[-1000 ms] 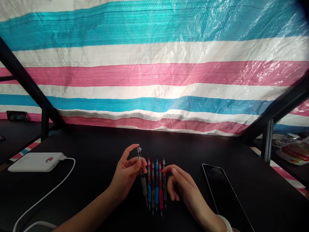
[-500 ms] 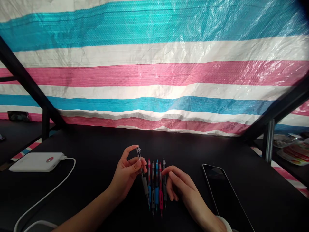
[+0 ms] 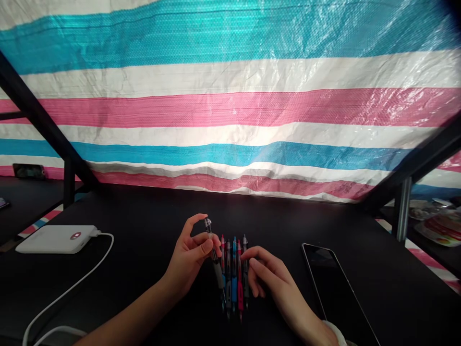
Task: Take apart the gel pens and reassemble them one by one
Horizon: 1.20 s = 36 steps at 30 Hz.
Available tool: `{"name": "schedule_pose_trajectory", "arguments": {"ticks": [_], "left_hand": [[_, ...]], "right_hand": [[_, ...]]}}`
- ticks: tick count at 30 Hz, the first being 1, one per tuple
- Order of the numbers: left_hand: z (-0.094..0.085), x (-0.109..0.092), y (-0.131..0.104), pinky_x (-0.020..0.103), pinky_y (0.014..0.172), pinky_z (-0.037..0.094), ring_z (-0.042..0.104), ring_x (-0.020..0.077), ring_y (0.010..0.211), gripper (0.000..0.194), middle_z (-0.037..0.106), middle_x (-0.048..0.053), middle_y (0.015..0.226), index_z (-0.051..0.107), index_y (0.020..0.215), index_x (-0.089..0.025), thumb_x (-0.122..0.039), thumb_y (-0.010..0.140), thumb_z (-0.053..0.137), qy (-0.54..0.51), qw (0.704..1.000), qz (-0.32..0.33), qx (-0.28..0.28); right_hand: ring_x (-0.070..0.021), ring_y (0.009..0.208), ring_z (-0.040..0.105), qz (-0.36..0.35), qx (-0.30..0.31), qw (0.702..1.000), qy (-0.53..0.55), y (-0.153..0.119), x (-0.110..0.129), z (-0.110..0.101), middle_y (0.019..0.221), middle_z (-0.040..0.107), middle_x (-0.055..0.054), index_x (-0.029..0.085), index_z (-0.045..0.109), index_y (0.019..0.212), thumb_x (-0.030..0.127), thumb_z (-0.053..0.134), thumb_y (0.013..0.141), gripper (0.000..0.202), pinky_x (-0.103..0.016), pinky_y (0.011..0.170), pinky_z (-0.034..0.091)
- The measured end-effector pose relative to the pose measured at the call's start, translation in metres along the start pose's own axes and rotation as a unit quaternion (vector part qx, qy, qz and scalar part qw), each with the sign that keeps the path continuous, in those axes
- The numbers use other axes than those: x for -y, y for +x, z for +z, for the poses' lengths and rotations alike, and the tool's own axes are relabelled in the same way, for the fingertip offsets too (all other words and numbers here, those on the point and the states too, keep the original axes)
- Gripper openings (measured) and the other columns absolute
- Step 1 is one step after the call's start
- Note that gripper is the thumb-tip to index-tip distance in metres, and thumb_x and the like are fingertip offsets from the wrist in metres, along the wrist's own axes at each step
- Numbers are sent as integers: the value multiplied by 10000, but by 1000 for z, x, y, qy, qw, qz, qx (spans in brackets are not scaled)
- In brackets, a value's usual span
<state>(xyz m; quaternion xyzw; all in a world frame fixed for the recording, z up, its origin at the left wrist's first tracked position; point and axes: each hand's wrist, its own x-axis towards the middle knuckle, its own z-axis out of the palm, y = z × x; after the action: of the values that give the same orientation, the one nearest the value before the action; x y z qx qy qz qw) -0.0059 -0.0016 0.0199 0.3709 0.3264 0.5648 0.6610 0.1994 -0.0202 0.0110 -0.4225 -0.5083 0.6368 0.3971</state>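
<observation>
My left hand (image 3: 194, 252) grips a clear-barrelled pen with a grey grip (image 3: 217, 271) between thumb and fingers, its index fingertip on the pen's top end. That pen slants, its lower end over the left side of a row of several pens lying side by side on the black table. In the row are a blue pen (image 3: 234, 283), a pink pen (image 3: 240, 293) and a dark grey pen (image 3: 228, 288). My right hand (image 3: 272, 274) is at the row's right side, fingers loosely curved and apart, index fingertip by the rightmost grey pen (image 3: 245, 274). It holds nothing that I can see.
A smartphone (image 3: 333, 283) lies on the black table (image 3: 151, 216) to the right. On the left is a white power bank (image 3: 54, 239) with a white cable (image 3: 84, 278). Striped plastic sheeting (image 3: 230, 110) hangs behind, with dark frame bars at both sides.
The left hand and its pen have shifted very slightly, the pen's lower end a little to the right. The right hand stays in place by the row. The view has tilted slightly.
</observation>
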Motion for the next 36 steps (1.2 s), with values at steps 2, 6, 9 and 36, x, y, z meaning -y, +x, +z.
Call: {"name": "schedule_pose_trajectory", "arguments": {"ticks": [2,6,9,36], "left_hand": [[0,1,1,300,692,481,630,148,680,547,689,2,778,411,1264,-274,-169,821,714,2,1000,3,-1],[-1,1,2,309,726,480,643,150,693,486,697,-2,769,424,1211,-276,-180,830,710,6,1000,12,-9],[0,0,2,295,696,470,647,153,679,487,704,0,770,441,1194,-276,-195,811,732,6,1000,4,-2],[-3,-9,1,305,665,463,635,159,606,479,692,11,716,510,1203,-230,-199,785,742,31,998,-32,46]], "right_hand": [[-98,479,410,-1,5,1000,4,1,0,1,516,499,54,151,598,978,523,610,880,384,-243,499,284],[-97,474,401,-5,16,1000,-1,1,0,2,521,492,57,152,589,982,511,603,889,371,-241,488,264],[-98,478,403,-7,17,1000,-12,-1,1,2,518,489,60,160,581,972,508,602,896,357,-247,496,274],[-114,520,437,-27,25,996,-83,-2,0,1,534,491,61,178,571,981,473,581,920,301,-259,545,313]]}}
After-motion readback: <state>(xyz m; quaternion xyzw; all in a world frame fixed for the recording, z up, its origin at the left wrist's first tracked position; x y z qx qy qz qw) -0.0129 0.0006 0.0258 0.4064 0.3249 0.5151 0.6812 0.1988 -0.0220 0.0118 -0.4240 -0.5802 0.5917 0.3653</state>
